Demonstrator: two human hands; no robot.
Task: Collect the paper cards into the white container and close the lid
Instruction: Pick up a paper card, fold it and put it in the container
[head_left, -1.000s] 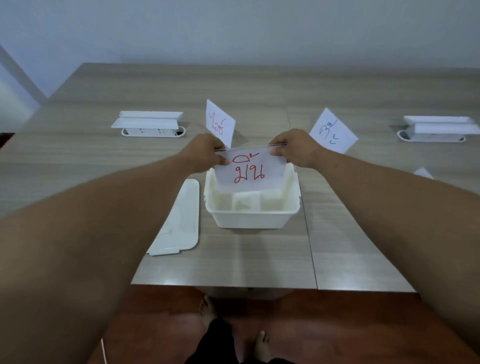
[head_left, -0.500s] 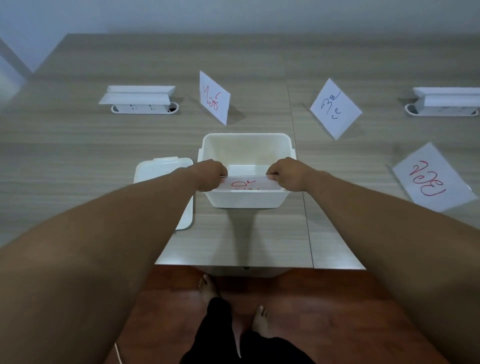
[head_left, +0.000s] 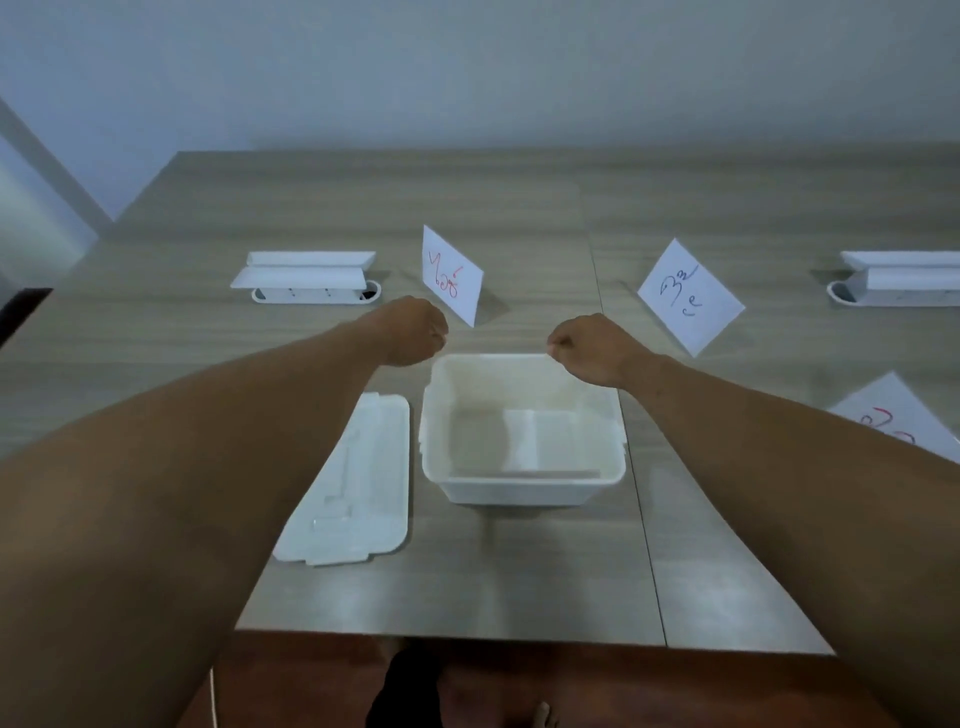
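Both grips, left hand (head_left: 410, 332) and right hand (head_left: 592, 348), hover loosely curled and empty beyond the white container (head_left: 519, 488), while the nearest folded paper card (head_left: 451, 273), light and flimsy, wants a pinch at its upper edge.

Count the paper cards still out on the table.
3. A red-lettered card stands behind the white container; a blue-lettered card lies to the right of it; another red-lettered one sits at the right edge, partly hidden by the right forearm. More may lie out of view.
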